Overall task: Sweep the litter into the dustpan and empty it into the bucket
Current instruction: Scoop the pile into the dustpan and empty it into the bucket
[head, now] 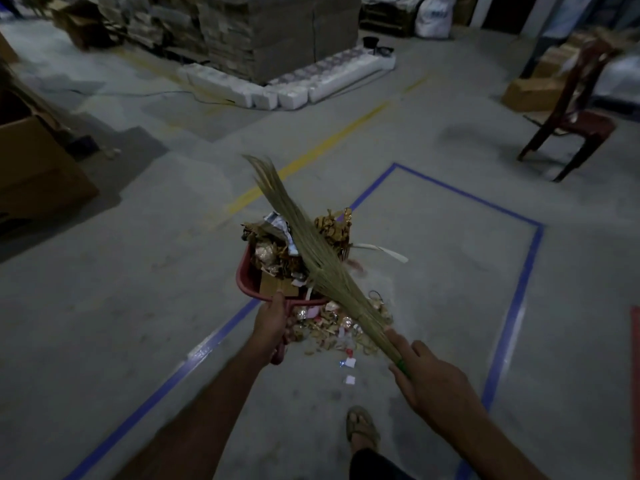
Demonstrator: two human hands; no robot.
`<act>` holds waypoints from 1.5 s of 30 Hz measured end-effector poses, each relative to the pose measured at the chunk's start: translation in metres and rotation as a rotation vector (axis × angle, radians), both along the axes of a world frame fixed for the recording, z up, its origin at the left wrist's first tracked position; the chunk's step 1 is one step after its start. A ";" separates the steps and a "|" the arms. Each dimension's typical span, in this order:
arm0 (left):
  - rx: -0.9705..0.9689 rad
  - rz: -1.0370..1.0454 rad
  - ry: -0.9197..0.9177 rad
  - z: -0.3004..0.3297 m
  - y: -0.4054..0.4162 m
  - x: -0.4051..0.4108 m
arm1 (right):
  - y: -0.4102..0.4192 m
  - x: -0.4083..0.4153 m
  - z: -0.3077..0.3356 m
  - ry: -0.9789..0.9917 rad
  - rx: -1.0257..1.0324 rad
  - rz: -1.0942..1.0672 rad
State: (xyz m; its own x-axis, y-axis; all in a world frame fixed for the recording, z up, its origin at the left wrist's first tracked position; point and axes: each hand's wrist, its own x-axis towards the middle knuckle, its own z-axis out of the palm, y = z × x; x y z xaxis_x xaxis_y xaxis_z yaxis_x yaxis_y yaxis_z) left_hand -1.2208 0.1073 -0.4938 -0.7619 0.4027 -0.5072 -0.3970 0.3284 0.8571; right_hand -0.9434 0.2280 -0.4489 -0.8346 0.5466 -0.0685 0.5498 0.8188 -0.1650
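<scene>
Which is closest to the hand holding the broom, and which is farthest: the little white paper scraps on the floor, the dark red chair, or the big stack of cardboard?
From the right hand, in the head view:
1. Small white paper scraps, on the floor just left of the hand.
2. Dark red chair, far ahead on the right.
3. Tall stack of brown cardboard, farthest, at the back.

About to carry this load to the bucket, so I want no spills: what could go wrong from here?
1. The red dustpan is heaped above its rim, so scraps could slide off when it is carried or tilted.
2. The broom lies across the heap; lifting it may flick pieces out.
3. Loose litter lies on the floor near the left hand; it may be stepped on by the sandalled foot and scattered.
</scene>
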 end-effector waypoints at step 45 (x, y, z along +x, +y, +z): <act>0.001 -1.079 -0.141 0.039 0.290 0.685 | 0.004 0.660 0.030 0.081 0.059 -0.971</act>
State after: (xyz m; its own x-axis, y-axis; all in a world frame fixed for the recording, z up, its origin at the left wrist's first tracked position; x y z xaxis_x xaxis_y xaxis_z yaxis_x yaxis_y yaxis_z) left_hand -0.5355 0.3977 -0.4551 0.0588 0.8254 -0.5615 0.0054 0.5622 0.8270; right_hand -0.2835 0.2320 -0.4190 -0.0201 0.9996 0.0187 0.9783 0.0235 -0.2058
